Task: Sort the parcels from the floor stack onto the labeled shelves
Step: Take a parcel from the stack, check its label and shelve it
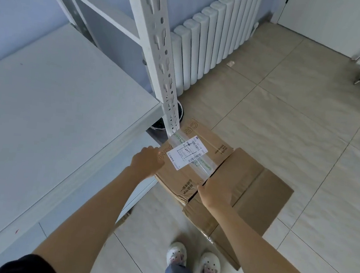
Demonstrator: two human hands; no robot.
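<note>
Near the centre of the frame, a taped cardboard parcel (192,160) sits between the person's two hands, its top face turned up toward the camera. A white shipping label (186,152) lies across that top face, over a strip of clear tape running along the seam. The left hand (147,160) is curled against the parcel's left edge, fingers folded round the side and out of sight. The right hand (215,191) presses on the parcel's lower right corner — fingers wrapped over the edge, thumb lying along the top. Both hands grip the parcel from opposite sides.

Just to the right and below, touching the parcel, lies a second, plain brown box (253,196) on the tiled floor (300,118). Whether the gripped parcel rests on the floor or is lifted clear of it cannot be told.

The left half of the frame is filled by a pale shelf board (48,121) of a white metal rack; its slotted upright post (161,51) runs from the top centre down to the parcel's far corner. Behind it, in the upper middle, a white radiator (210,41) stands against the wall. At the bottom centre, two white shoes (193,260) stand on the tiles — just beside the plain box's near corner.
</note>
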